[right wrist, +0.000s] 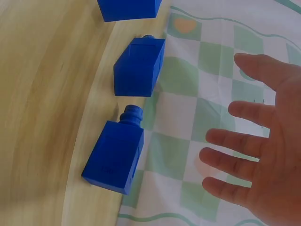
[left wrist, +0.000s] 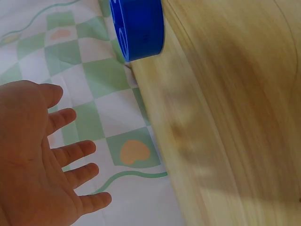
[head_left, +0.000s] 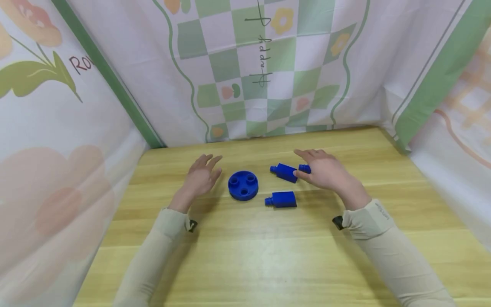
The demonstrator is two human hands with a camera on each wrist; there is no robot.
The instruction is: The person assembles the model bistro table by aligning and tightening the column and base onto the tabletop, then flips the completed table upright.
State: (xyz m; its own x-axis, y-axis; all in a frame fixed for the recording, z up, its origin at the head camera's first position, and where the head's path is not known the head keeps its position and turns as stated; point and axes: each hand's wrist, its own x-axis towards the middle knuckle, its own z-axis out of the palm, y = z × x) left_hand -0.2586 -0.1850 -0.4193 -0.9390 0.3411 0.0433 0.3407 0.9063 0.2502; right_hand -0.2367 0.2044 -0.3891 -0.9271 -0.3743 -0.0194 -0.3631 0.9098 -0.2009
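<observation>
The round blue disc (head_left: pixel 243 186), with three sockets, lies at the middle of the head view. To its right lie an upper block (head_left: pixel 285 172) and a lower block (head_left: pixel 284 199), necks leftward. My right hand (head_left: pixel 326 170) blocks most of a third block (head_left: pixel 304 168), which seems to lie likewise. My left hand (head_left: pixel 201 177) is left of the disc; both hands are loosely spread, holding nothing. Checked cloth (head_left: pixel 264 64) hangs upper centre, behind the table (head_left: pixel 245 260).

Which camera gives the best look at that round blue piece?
The head view: it shows the round blue piece whole, its top face unblocked. The left wrist view catches mostly its side, cut off by the frame; the right wrist view lacks it.
</observation>
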